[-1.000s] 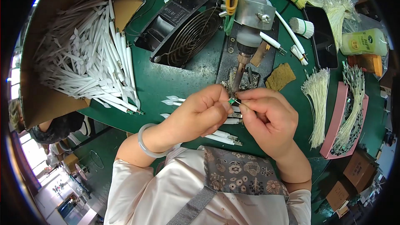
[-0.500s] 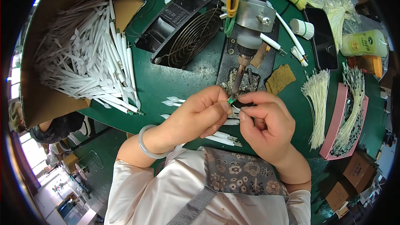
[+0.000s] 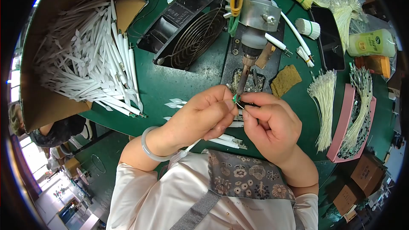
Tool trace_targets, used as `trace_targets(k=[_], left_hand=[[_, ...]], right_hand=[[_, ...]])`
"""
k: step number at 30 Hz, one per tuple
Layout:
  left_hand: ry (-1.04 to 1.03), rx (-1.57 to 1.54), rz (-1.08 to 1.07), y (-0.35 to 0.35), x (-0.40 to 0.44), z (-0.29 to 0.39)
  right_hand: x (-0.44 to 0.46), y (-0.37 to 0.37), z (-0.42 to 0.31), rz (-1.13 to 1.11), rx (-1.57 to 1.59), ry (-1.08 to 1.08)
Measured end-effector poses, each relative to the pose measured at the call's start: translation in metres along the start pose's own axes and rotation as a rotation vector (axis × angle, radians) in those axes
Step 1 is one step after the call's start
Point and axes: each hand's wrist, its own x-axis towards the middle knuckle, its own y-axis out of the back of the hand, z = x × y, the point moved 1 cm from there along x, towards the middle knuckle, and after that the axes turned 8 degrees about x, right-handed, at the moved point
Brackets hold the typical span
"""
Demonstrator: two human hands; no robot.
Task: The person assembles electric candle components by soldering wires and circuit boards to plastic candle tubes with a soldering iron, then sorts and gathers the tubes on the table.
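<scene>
My left hand is closed in a pinch around a small green circuit board. A thin white stem shows below that hand; whether it joins the board is hidden. My right hand is closed too, thumb and forefinger pinching a thin wire whose end lies by the board. Just above the fingertips, the clamped soldering iron points down with its tip at the board. Under my hands lie several white tubes with bare metal ends, partly covered.
A cardboard box of white leaf-tipped sticks stands left, near a black fan. Right of the iron are a brown sponge, a wire bundle, a pink tray, a phone and a bottle.
Both hands have shifted slightly. The wire in my right fingers now shows beside the green board, and a white stem has come into view below my left hand.
</scene>
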Motion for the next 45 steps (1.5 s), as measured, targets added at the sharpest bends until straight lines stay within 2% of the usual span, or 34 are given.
trace_targets(k=[17,26,32,35,38,45], left_hand=[[0.029,-0.036,-0.005,-0.002,0.000,0.003],[-0.031,0.230,0.036,0.002,-0.002,-0.007],[-0.167,0.560,0.167,-0.003,-0.004,-0.010],[-0.164,0.547,0.155,-0.003,-0.005,-0.010],[-0.064,0.398,0.124,-0.005,-0.006,-0.002],[-0.098,0.264,0.026,-0.001,-0.004,-0.004]], right_hand=[[0.004,-0.001,0.000,0.019,-0.027,0.053],[0.003,0.007,-0.002,-0.051,0.041,-0.154],[0.002,0.002,-0.001,-0.032,-0.031,-0.052],[0.001,0.000,0.000,-0.015,-0.033,-0.020],[0.001,0.001,-0.001,-0.019,-0.044,-0.011],[0.002,0.003,-0.001,-0.020,-0.010,-0.045]])
